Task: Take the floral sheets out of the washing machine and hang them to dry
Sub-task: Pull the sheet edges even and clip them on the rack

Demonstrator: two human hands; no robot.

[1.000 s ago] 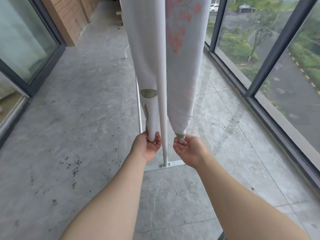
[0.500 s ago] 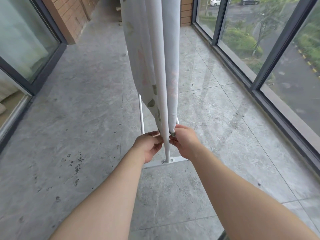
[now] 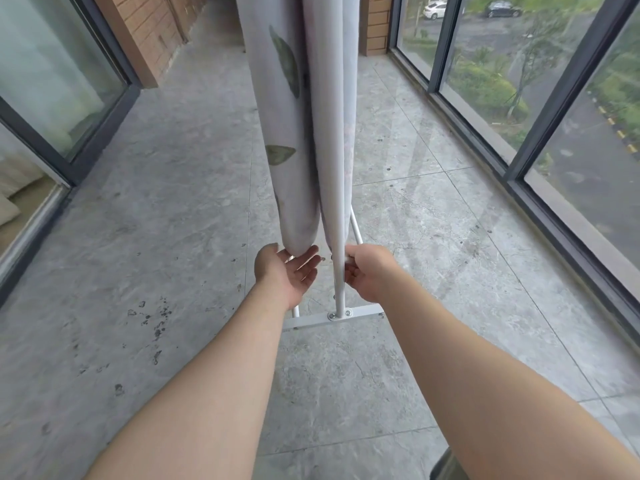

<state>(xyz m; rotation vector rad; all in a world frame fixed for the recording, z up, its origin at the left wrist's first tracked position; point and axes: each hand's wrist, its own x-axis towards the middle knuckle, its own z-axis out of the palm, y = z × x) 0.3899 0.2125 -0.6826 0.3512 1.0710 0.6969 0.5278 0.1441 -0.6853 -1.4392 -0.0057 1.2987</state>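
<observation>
The white floral cloth sheet (image 3: pixel 298 140) looks soft and matt, its weave smooth, printed with dull green leaves and hanging in rounded folds beside the white painted metal pole of the drying rack (image 3: pixel 339 271), whose finish is smooth with a slight sheen down to its flat metal foot bar with shiny screws. The grey stone-look floor tiles (image 3: pixel 156 220) are mottled and mostly matt, with dark specks and a faint gloss near the dark-framed, glossy glass window panels (image 3: pixel 540 109), while the brown brick wall (image 3: pixel 149 32) looks rough.
</observation>
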